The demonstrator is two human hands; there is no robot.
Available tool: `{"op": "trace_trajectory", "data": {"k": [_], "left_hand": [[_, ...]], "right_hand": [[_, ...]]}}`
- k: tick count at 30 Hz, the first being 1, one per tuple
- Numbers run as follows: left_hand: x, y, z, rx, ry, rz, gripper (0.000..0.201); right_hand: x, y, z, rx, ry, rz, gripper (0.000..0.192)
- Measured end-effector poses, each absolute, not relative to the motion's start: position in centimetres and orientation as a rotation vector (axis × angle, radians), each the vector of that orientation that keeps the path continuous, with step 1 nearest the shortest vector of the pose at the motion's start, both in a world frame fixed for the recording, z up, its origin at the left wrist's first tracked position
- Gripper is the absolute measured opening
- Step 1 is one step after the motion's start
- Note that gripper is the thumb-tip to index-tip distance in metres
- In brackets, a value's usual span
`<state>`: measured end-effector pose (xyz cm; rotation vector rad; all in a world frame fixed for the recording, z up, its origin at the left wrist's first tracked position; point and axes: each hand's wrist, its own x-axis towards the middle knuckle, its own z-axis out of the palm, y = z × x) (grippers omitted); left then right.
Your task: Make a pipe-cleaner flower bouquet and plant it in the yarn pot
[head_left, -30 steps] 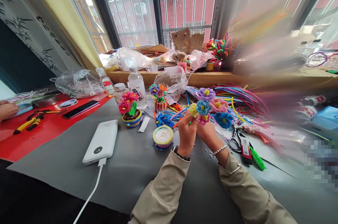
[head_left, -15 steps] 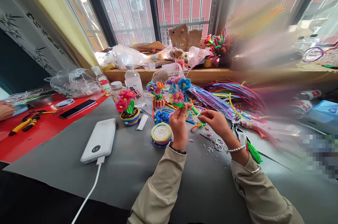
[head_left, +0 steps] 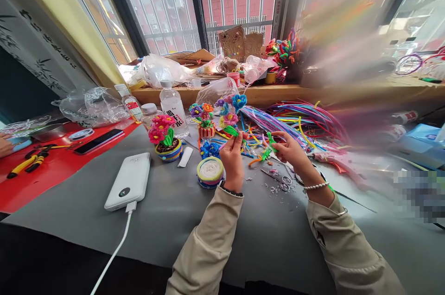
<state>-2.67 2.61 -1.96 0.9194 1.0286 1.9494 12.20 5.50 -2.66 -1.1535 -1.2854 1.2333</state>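
left hand (head_left: 232,158): clenched round the stems of a small flower bunch (head_left: 228,110), held upright above the grey mat (head_left: 167,221), heads up near the plastic bag (head_left: 217,93)
right hand (head_left: 290,149): pinching a green stem piece (head_left: 268,150) between fingertips, just right of the bunch, not touching it as far as visible
bunch risk: heads top-heavy, grip low on the stems, so could flop sideways or splay if the squeeze loosens
green piece risk: thin and springy, could slip from the pinch and vanish into the loose pile of coloured craft wires (head_left: 299,121) right behind, tough to spot again in there
scissors (head_left: 278,178): lying on the mat right under the right wrist, easy to bump or snag with the sleeve (head_left: 344,248)
finished pots (head_left: 166,140): two little flower pots left of the hands, near the water bottle (head_left: 173,107); a wide elbow swing could tip them
tape roll (head_left: 210,172): sits just near-left of the left hand, touching distance, could get knocked along the mat
power bank (head_left: 128,181): further left with its cable trailing off the near edge, well apart from the hands
far left: another person's hand (head_left: 5,146) by pliers (head_left: 24,164) on the red mat (head_left: 41,179), well apart
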Motion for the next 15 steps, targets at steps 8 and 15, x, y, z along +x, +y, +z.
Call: {"op": "trace_trajectory", "data": {"k": [8,15], "left_hand": [[-2.3,2.6,-2.3,1.023,1.035,1.810,0.024],[-1.9,2.5,-2.6,1.110,1.063,1.613,0.026]], "right_hand": [[12.4,4.6,-1.4,-0.901,-1.189,1.457,0.026],[11.9,3.8,-1.3,-0.989,-1.210,0.987,0.021]]}}
